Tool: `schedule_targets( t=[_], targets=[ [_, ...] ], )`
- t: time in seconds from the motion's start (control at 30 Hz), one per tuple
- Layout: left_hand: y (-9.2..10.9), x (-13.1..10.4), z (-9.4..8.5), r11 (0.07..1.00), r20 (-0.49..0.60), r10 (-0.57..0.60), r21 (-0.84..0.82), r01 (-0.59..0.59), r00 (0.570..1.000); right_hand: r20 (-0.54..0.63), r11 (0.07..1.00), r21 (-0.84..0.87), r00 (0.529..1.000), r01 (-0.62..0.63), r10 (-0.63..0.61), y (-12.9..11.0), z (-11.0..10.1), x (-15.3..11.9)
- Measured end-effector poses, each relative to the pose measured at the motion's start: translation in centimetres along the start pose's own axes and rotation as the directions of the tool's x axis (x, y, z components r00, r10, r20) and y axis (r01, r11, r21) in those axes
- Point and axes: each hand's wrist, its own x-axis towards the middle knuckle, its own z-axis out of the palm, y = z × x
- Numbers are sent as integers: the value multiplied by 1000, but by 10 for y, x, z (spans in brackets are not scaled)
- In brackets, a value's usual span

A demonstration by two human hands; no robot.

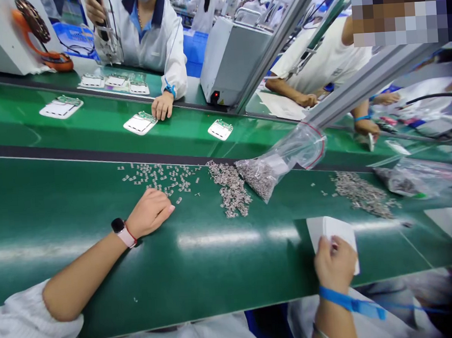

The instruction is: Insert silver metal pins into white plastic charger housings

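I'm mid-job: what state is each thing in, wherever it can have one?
Left hand: at scattered metal pieces, grip hidden
Right hand: holding white piece
Middle heap: loose, piled
Right heap: loose, piled
Middle bag: part-filled, lying down
Right bag: part-filled, lying down
Smartwatch: fastened, screen dark
Blue wristband: fastened
Grey box: red light lit
White panels: lying flat, circuit boards exposed

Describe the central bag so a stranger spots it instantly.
On the near green table, find the middle heap of small metallic parts. The clear bag is just right of it, with a red-striped end. Unlike the far-right bag, it sits between that heap and another.
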Motion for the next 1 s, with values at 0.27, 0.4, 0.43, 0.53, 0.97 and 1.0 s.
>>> schedule_targets(
  t=[0.27, 0.4, 0.43, 0.53, 0.97, 1.0],
  targets=[
    [17, -4, 4, 990, -15, 134, -32, -134, 991, 16, 987, 157, 1000, 14, -17, -26, -20, -62],
    [57, -11, 16, 923, -30, 384, 20, -384, 923, 221, 894, 390, 921, 218, -321, -68, -30, -95],
    [69, -13, 19, 892, -29, 451, 30, -450, 892, 260, 851, 457, 876, 258, -405, -83, -31, -101],
    [101, -21, 27, 836, -34, 548, 71, -544, 836, 329, 676, 666, 689, 316, -646, -131, -27, -107],
    [89, -25, 22, 910, 183, 158, 355, -215, 970, 385, 501, 524, 332, 689, -861, -249, 101, -14],
    [88, -25, 21, 912, 188, 154, 350, -213, 970, 403, 488, 512, 304, 707, -863, -251, 104, -13]
  ],
)
